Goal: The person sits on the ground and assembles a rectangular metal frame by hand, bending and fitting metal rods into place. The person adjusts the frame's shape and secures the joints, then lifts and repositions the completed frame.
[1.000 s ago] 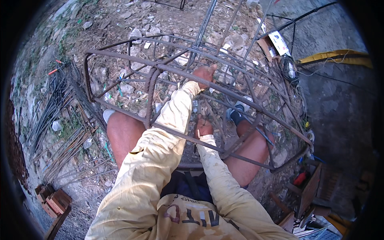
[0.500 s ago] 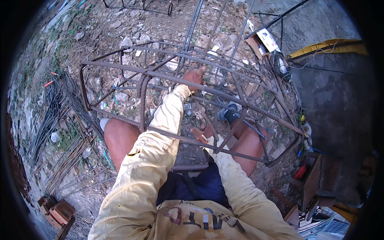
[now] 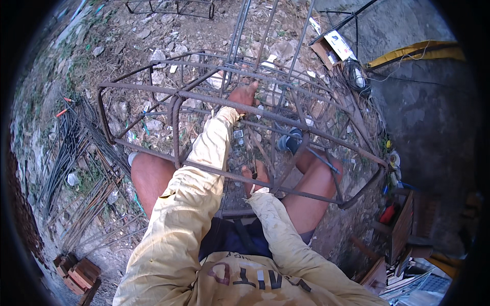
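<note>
A rusty rebar cage [image 3: 153, 86] of long bars and bent stirrups lies across my knees. My left hand [image 3: 244, 94] reaches forward and is closed around an upper long bar [image 3: 286, 120] of the cage. My right hand [image 3: 255, 176] is lower and nearer, gripping a lower long bar [image 3: 306, 193] where a stirrup crosses it. Both sleeves are pale yellow. My bare legs show under the cage, and one blue shoe [image 3: 290, 140] is visible through the bars.
Loose rebar rods and bent stirrups [image 3: 71, 168] are piled on the stony ground at left. Bricks [image 3: 76, 273] lie at lower left. A coil of wire [image 3: 354, 74] and a cardboard box [image 3: 332, 46] sit at upper right; tools and boards [image 3: 398, 224] are at right.
The view tilted slightly, so the cage and hands sit lower in the picture. Both hands keep their grips on the bars; the left hand has slid a little farther along its bar.
</note>
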The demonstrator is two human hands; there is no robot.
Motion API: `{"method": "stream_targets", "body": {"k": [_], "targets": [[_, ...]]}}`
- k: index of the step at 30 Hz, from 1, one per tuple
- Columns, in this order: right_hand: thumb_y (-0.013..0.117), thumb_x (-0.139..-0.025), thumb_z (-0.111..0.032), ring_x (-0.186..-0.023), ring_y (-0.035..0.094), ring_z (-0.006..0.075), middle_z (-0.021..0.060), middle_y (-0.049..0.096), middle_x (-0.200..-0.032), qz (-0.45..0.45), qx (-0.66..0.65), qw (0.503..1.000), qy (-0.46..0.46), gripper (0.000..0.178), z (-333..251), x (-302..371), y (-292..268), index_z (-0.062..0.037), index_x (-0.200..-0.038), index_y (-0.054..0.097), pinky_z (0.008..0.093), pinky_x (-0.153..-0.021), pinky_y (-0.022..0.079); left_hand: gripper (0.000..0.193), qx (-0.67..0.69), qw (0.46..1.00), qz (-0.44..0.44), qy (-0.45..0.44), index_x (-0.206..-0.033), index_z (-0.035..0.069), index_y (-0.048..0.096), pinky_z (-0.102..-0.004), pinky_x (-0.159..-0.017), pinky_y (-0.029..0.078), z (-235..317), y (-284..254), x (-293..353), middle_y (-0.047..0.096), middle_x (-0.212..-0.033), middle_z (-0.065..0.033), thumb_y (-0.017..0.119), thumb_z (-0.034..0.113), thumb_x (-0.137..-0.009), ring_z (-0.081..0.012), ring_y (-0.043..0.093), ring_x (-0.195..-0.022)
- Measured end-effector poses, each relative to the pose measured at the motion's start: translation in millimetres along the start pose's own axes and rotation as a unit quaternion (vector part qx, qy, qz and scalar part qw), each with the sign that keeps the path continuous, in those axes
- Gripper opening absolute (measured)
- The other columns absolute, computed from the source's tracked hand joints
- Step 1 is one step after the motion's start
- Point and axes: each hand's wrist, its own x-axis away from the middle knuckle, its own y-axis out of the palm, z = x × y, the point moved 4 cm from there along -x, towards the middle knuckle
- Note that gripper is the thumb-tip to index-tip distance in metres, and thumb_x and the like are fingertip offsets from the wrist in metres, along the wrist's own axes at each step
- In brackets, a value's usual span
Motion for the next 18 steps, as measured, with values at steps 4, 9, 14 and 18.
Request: {"method": "stream_targets", "body": {"k": [4, 9, 14, 18], "targets": [[0.055, -0.084, -0.064, -0.068, 0.055, 0.0220, 0.0092, 0.056, -0.083, -0.107, -0.167, 0.957, 0.210, 0.068, 95, 16, 26, -0.0024, -0.111, 0.055, 0.0376, -0.061, 0.047, 0.082, 0.006, 1.000, -0.019, -0.005, -0.087, -0.005, 0.062, -0.0405, -0.076, 0.047, 17, 15, -1, 0.069, -0.070, -0.0138, 0.029, 0.071, -0.089, -0.0276, 0.066, -0.072], [0.054, -0.086, -0.062, -0.055, 0.051, 0.0175, 0.0055, 0.054, -0.073, -0.310, -0.407, 0.774, 0.373, 0.065, 23, 18, 16, -0.0043, -0.114, 0.055, 0.0385, -0.051, 0.046, 0.078, -0.004, 1.000, -0.011, -0.013, -0.083, -0.005, 0.062, -0.0398, -0.076, 0.047, 1, 4, -5, 0.069, -0.071, -0.0130, 0.029, 0.065, -0.092, -0.0276, 0.065, -0.072], [0.055, -0.093, -0.047, -0.091, 0.059, 0.0168, 0.0076, 0.063, -0.101, -0.217, -0.180, 0.941, 0.189, 0.056, 66, 8, 31, -0.0044, -0.129, 0.052, 0.0348, -0.081, 0.048, 0.069, -0.012, 1.000, -0.014, 0.003, -0.093, -0.004, 0.063, -0.0389, -0.073, 0.048, 11, 4, -2, 0.068, -0.073, -0.0152, 0.034, 0.059, -0.094, -0.0275, 0.065, -0.071], [0.052, -0.095, -0.044, -0.111, 0.052, 0.0171, 0.0087, 0.055, -0.125, -0.175, -0.197, 0.949, 0.174, 0.057, 50, 6, 37, -0.0052, -0.137, 0.046, 0.0308, -0.095, 0.041, 0.072, 0.027, 0.999, -0.022, -0.033, -0.116, -0.004, 0.058, -0.0396, -0.076, 0.047, 13, 3, 7, 0.069, -0.077, -0.0139, 0.033, 0.060, -0.094, -0.0272, 0.066, -0.076]]}}
